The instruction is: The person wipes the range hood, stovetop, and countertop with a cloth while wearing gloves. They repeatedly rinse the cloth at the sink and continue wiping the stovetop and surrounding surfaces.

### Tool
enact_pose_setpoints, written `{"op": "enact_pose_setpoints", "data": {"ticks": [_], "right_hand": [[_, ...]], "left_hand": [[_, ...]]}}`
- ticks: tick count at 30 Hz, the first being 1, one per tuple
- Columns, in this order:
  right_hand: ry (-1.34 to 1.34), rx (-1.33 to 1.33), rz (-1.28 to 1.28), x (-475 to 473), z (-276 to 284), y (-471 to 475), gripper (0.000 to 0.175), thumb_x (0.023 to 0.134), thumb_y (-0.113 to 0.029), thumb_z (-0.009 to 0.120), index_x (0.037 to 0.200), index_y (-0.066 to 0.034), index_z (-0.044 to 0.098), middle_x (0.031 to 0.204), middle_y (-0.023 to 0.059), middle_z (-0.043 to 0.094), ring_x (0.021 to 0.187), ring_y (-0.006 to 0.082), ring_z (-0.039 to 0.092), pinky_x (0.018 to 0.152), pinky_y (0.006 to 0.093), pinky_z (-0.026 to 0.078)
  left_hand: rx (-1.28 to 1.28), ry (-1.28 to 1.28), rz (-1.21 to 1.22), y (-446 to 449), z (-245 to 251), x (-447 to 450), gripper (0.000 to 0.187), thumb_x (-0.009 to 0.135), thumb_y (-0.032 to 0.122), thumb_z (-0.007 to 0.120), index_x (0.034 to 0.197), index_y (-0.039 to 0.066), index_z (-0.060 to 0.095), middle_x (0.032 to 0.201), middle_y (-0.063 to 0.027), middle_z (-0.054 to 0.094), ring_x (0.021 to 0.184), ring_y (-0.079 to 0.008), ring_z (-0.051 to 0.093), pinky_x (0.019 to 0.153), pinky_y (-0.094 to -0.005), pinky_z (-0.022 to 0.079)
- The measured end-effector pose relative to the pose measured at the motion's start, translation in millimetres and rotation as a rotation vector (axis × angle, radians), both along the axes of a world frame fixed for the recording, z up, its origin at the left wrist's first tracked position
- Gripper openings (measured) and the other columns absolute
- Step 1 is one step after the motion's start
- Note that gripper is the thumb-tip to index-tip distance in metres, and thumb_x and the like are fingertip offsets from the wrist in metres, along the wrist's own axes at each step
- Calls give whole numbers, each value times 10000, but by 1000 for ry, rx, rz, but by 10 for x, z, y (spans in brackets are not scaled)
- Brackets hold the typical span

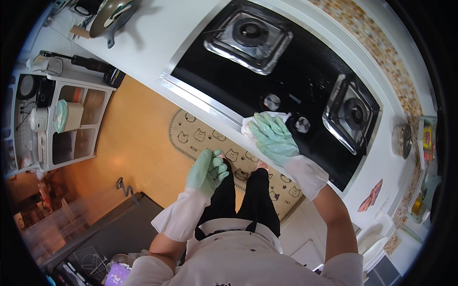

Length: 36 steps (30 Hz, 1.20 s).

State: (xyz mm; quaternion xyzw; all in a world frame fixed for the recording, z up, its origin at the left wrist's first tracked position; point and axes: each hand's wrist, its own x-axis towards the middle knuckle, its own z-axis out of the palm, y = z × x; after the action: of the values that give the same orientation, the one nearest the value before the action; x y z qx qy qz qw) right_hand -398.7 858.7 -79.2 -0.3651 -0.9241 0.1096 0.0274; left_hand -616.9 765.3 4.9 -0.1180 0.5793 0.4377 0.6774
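My right hand (273,137), in a green and white rubber glove, presses a white cloth (247,129) onto the front edge of a black glass gas hob (229,82). The cloth shows around its fingertips, close beside two control knobs, one of them silvery on top (272,102) and the other (302,124) nearest the fingers. My left hand (209,169), gloved the same way, hangs in the air over the floor in front of my body, its fingers curled and nothing seen in them. The palm's inside is partly hidden. Foil lines the surrounds of both burners (250,32).
Along the white counter (154,53) lie a frying pan (112,18) at the far left and a pink cloth (370,196) at the right. A lidded glass pot (402,141) stands by the mosaic wall. A cat-patterned mat (200,134) lies underfoot. A cordless vacuum (89,64) rests on a white cabinet (73,153).
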Motion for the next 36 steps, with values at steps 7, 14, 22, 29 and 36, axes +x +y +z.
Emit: {"op": "enact_pose_setpoints", "data": {"ticks": [7, 14, 22, 29, 36], "right_hand": [[-35, -31, -31, -1341, -101, 551, 576, 933, -285, 400, 1475, -115, 304, 1554, 106, 223, 1452, 264, 171, 1186, 451, 89], [-118, -80, 10, -2409, -67, 992, 574, 957, -366, 318, 1503, -197, 260, 1582, 100, 139, 1470, 260, 84, 1187, 432, 13], [-10, -27, -72, -3282, -211, 1332, 564, 944, -350, 360, 1472, -154, 323, 1565, 82, 226, 1456, 275, 161, 1184, 466, 78], [324, -28, -102, -3308, -688, 1139, 595, 928, -332, 366, 1464, -78, 318, 1554, 73, 258, 1452, 246, 177, 1187, 485, 84], [365, -127, -41, -3066, -644, 1020, 389, 834, -241, 524, 1181, -65, 537, 1262, 102, 477, 1250, 255, 428, 1124, 393, 270]], "left_hand": [[26, -72, 232, -16, -25, -1001, 265, 1000, 319, 464, 1024, 84, 584, 698, 36, 575, 625, -129, 580, 584, -275, 510], [64, 28, 369, -44, 19, -1933, 248, 986, 299, 503, 1047, 78, 600, 688, 55, 574, 633, -116, 572, 573, -274, 498], [127, -15, 387, 323, 52, -2296, 241, 975, 313, 532, 1080, 107, 600, 730, 55, 620, 676, -115, 593, 623, -291, 512], [72, 63, 219, 1110, 329, -2311, 236, 983, 291, 516, 1070, 92, 609, 714, 52, 637, 641, -114, 619, 582, -293, 535], [150, 168, 114, 1871, 454, -2230, 251, 972, 296, 538, 1079, 80, 605, 714, 44, 614, 631, -112, 600, 576, -288, 513]]}}
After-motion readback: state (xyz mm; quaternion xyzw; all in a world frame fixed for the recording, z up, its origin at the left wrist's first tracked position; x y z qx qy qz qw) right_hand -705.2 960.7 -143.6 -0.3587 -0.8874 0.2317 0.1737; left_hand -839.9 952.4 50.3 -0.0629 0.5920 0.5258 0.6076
